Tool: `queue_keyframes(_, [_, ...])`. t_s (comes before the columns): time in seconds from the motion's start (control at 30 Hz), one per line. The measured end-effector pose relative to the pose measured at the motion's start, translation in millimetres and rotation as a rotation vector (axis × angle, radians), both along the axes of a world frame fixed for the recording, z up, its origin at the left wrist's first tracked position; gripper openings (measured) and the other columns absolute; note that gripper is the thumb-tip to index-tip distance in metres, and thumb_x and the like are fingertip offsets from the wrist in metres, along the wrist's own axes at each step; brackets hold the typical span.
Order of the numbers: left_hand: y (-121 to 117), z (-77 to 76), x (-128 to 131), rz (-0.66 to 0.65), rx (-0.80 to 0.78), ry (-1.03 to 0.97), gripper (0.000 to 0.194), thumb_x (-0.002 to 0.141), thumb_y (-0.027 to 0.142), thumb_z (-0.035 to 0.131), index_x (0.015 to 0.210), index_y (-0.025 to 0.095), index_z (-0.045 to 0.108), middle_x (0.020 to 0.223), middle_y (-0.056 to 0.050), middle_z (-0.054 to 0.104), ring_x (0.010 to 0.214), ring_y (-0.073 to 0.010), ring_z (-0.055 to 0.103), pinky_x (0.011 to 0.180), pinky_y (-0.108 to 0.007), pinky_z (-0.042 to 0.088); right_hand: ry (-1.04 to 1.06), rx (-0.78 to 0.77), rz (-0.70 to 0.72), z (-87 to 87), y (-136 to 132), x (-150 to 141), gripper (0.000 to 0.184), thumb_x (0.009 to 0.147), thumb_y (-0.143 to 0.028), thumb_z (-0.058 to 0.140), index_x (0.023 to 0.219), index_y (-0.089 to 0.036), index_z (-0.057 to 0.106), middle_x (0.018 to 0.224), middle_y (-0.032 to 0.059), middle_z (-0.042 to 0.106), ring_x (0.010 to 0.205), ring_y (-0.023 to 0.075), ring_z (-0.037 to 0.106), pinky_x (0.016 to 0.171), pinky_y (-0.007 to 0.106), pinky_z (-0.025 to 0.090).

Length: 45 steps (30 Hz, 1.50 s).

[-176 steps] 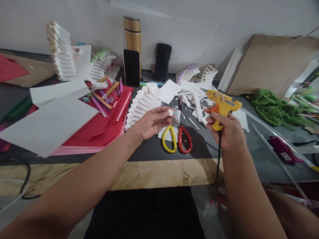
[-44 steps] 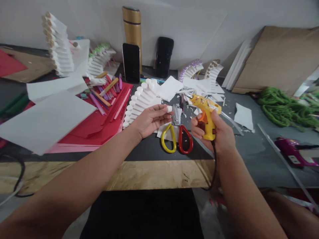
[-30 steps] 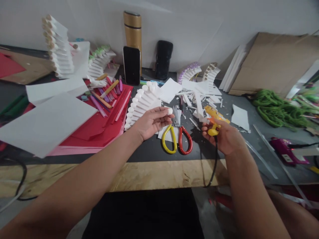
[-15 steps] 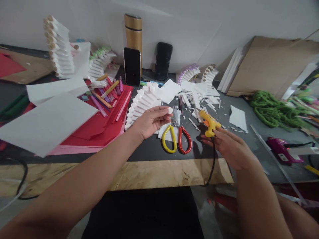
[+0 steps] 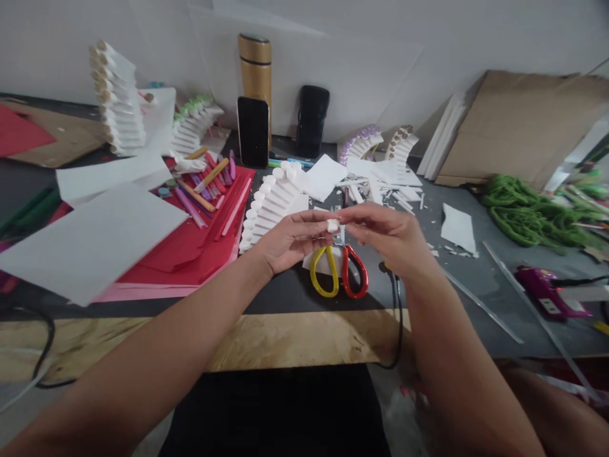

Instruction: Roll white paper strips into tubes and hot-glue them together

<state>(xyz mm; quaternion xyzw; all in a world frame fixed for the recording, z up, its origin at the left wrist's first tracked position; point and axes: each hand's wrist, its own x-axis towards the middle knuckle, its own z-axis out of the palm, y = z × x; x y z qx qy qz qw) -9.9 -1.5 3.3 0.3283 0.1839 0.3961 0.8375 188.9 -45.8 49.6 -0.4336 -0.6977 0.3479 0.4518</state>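
My left hand (image 5: 297,240) pinches a small white rounded piece (image 5: 333,225) between thumb and fingertips. From the other side, the fingertips of my right hand (image 5: 387,233) close on the same piece. Below them lie scissors with one yellow and one red handle (image 5: 354,279), their blades partly covered by my hands. The yellow glue gun is almost wholly hidden behind my right hand; its black cord (image 5: 398,317) hangs over the table edge. Left of my hands rests a fan-shaped row of white paper rolls with round white tips (image 5: 269,203).
White paper scraps (image 5: 375,190) litter the area behind my hands. Red sheets (image 5: 190,254) with coloured rolls and white paper (image 5: 95,241) lie left. A gold flask (image 5: 254,57) and phone (image 5: 253,133) stand behind. Green yarn (image 5: 518,209) and a purple power strip (image 5: 552,292) are right.
My right hand has let go of the yellow glue gun and moved left to the white piece. My left hand stays in nearly the same place, still holding the piece.
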Motion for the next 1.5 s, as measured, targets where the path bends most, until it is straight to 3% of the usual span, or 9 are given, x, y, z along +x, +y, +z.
queue_keyframes(0.1, [-0.7, 2.8, -1.4, -0.021, -0.058, -0.025, 0.008, 0.078, 0.010, 0.074, 0.087, 0.009, 0.074, 0.081, -0.006, 0.069, 0.072, -0.0101, 0.064, 0.080, -0.025, 0.054, 0.109, -0.002, 0.068, -13.1, 11.2, -2.7, 0.022, 0.085, -0.025, 0.075, 0.106, -0.028, 0.079, 0.100, 0.0027, 0.072, 0.084, 0.0148, 0.063, 0.075, 0.031, 0.053])
queue_keyframes(0.3, [-1.5, -0.9, -0.1, -0.092, -0.063, -0.019, 0.011, 0.080, 0.011, 0.073, 0.090, 0.007, 0.071, 0.080, -0.006, 0.067, 0.071, -0.0104, 0.065, 0.079, -0.024, 0.054, 0.219, -0.037, 0.107, -28.3, 8.5, -4.6, 0.018, 0.088, -0.024, 0.073, 0.104, -0.028, 0.079, 0.101, 0.0029, 0.070, 0.086, 0.0146, 0.065, 0.077, 0.031, 0.054])
queue_keyframes(0.53, [-2.0, -1.0, 0.6, -0.098, -0.035, 0.050, 0.017, 0.077, 0.016, 0.081, 0.086, 0.008, 0.069, 0.077, -0.005, 0.069, 0.069, -0.0095, 0.065, 0.077, -0.022, 0.053, 0.341, -0.188, 0.104, -34.7, 8.0, -7.5, 0.013, 0.086, -0.027, 0.077, 0.100, -0.026, 0.078, 0.085, 0.0008, 0.072, 0.073, 0.0117, 0.064, 0.061, 0.025, 0.049])
queue_keyframes(0.77, [-0.5, -2.9, -0.3, -0.116, -0.024, 0.079, 0.027, 0.071, 0.021, 0.088, 0.084, 0.010, 0.067, 0.076, -0.002, 0.069, 0.069, -0.0085, 0.065, 0.075, -0.021, 0.052, 0.350, -0.216, 0.100, -35.7, 5.8, -3.4, 0.013, 0.086, -0.025, 0.077, 0.099, -0.024, 0.078, 0.080, 0.0001, 0.068, 0.062, 0.0085, 0.053, 0.054, 0.023, 0.041])
queue_keyframes(0.97, [1.5, -4.9, -0.1, -0.122, -0.031, 0.116, 0.029, 0.069, 0.022, 0.090, 0.078, 0.011, 0.064, 0.072, -0.002, 0.068, 0.068, -0.0087, 0.065, 0.074, -0.021, 0.052, 0.353, -0.250, 0.124, -35.7, 5.1, -0.8, 0.015, 0.086, -0.026, 0.077, 0.101, -0.022, 0.076, 0.077, 0.0001, 0.067, 0.066, 0.0095, 0.057, 0.057, 0.023, 0.045])
queue_keyframes(1.3, [-0.1, -3.0, -1.0, -0.119, -0.022, 0.157, 0.029, 0.070, 0.022, 0.089, 0.081, 0.011, 0.064, 0.069, 0.000, 0.067, 0.065, -0.0082, 0.063, 0.073, -0.023, 0.053, 0.388, -0.312, 0.165, -31.2, 5.0, -6.2, 0.023, 0.081, -0.025, 0.081, 0.102, -0.020, 0.074, 0.089, 0.0015, 0.071, 0.070, 0.0091, 0.061, 0.063, 0.024, 0.051])
queue_keyframes(1.5, [-0.9, 2.8, 0.3, -0.069, 0.031, 0.202, 0.030, 0.073, 0.030, 0.086, 0.081, 0.011, 0.064, 0.077, -0.004, 0.071, 0.064, -0.0073, 0.062, 0.069, -0.020, 0.049, 0.499, -0.335, 0.094, -30.1, 4.7, -9.1, 0.022, 0.077, -0.031, 0.083, 0.092, -0.018, 0.072, 0.067, -0.0030, 0.061, 0.053, 0.0059, 0.046, 0.051, 0.023, 0.039])
